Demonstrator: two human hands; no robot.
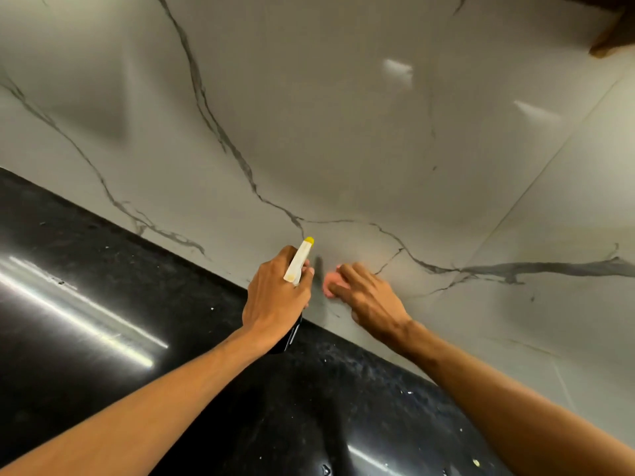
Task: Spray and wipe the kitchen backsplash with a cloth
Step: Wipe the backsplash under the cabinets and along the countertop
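Black speckled stone countertop (103,269) nearest. Left hand (275,297) wrapped round dark spray bottle with white head (298,262), yellow nozzle aimed up at wall. Right hand (367,297) just beside, nearer wall, fingers fairly straight, pressing small pink cloth (331,283) onto glossy white grey-veined backsplash (343,132); most of wall lies above.

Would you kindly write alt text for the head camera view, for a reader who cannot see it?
A person's left hand grips a spray bottle with a yellow-tipped nozzle pointed at a white, grey-veined backsplash, while the right hand presses a pink cloth against it. A speckled black countertop runs below.
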